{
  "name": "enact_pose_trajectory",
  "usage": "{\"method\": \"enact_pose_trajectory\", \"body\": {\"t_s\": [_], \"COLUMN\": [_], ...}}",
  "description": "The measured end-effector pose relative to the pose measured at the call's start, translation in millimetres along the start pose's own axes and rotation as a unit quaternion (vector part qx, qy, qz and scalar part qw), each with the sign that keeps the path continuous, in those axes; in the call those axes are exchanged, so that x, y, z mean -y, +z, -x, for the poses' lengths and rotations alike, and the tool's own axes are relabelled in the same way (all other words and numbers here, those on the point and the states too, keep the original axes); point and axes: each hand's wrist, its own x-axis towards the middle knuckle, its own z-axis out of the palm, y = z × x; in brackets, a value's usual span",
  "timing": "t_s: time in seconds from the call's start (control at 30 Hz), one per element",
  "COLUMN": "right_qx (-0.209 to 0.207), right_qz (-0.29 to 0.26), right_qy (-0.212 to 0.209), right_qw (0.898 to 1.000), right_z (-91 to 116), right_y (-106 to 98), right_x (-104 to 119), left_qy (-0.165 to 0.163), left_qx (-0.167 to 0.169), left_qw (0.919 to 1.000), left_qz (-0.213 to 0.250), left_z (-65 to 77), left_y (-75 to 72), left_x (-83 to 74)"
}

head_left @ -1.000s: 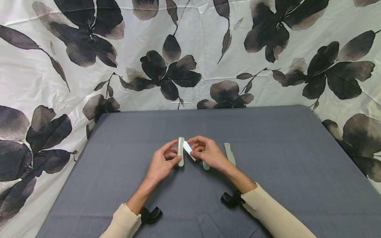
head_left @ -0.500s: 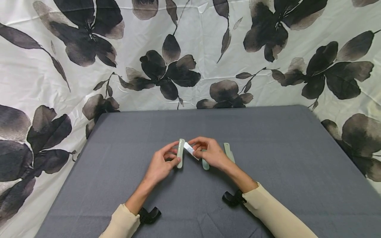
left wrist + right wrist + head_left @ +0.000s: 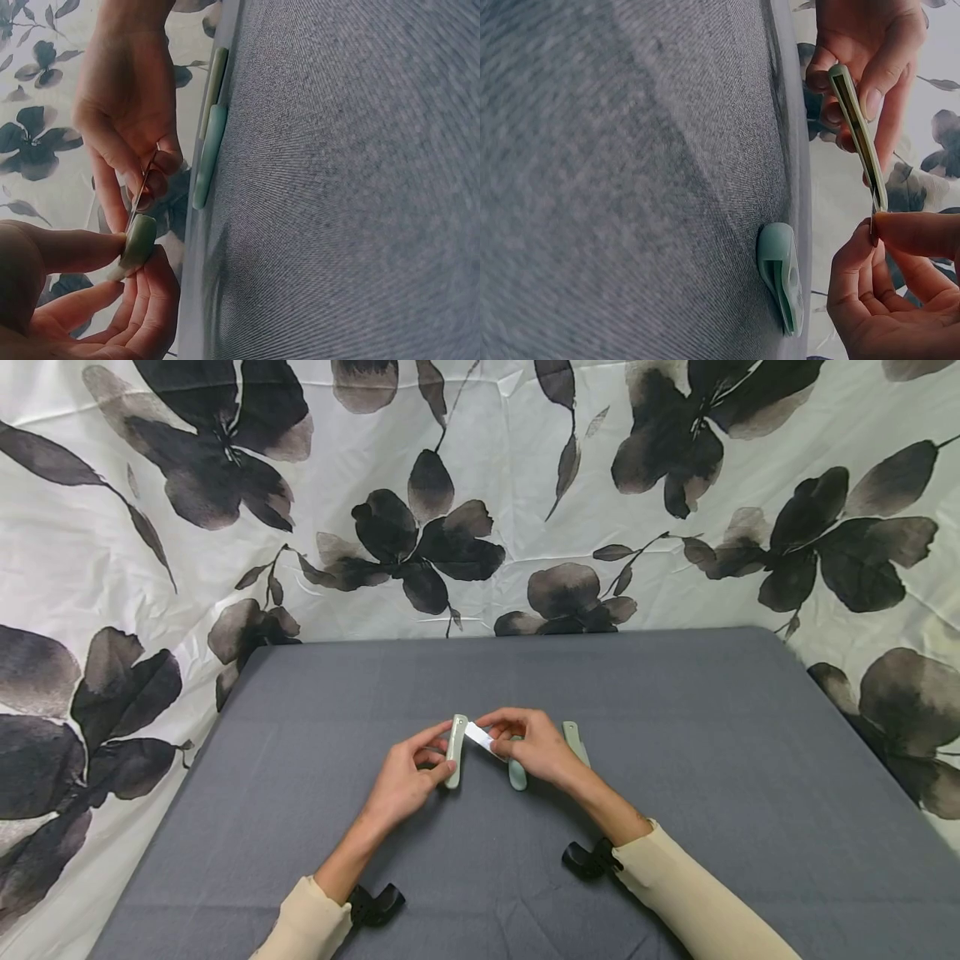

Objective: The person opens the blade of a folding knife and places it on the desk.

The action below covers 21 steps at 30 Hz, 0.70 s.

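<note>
My left hand [image 3: 402, 779] holds the pale green handle of a folding knife [image 3: 456, 752] between thumb and fingers, close over the table. Its bright blade [image 3: 478, 737] stands out at an angle from the handle's upper end. The thumb and fingers of my right hand [image 3: 538, 747] pinch that blade. In the right wrist view, the long slot of the handle [image 3: 859, 135] faces the camera, and the blade meets it at the lower end. The left wrist view shows the blade [image 3: 142, 184] nearly edge-on, with the handle [image 3: 139, 244] in the left fingers.
Under my right hand lies a mint-green slotted handle [image 3: 517, 775], partly hidden. A second pale green knife-like piece [image 3: 573, 742] lies beyond the right wrist. Grey cloth [image 3: 675, 710] covers the table, and a floral curtain [image 3: 480, 552] hangs behind its far edge.
The blade has swung farther out from the handle, its angle widening. The handle tilts a little more to the right, and both hands have shifted slightly nearer.
</note>
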Motion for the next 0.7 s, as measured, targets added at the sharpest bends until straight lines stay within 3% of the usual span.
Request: {"method": "enact_pose_trajectory", "body": {"t_s": [0.4,0.7], "right_qx": [-0.002,-0.005], "right_qz": [0.014,0.028], "right_qy": [0.008,-0.009], "right_qw": [1.0,1.0], "right_z": [1.4,0.1], "right_y": [-0.9,-3.3], "right_x": [-0.1,-3.5], "left_qy": [0.0,0.003], "left_qx": [0.011,0.022], "left_qw": [0.9999,0.9996], "left_qz": [-0.008,-0.016], "left_z": [2.7,2.2], "left_y": [-0.2,0.0], "left_x": [2.2,3.1]}}
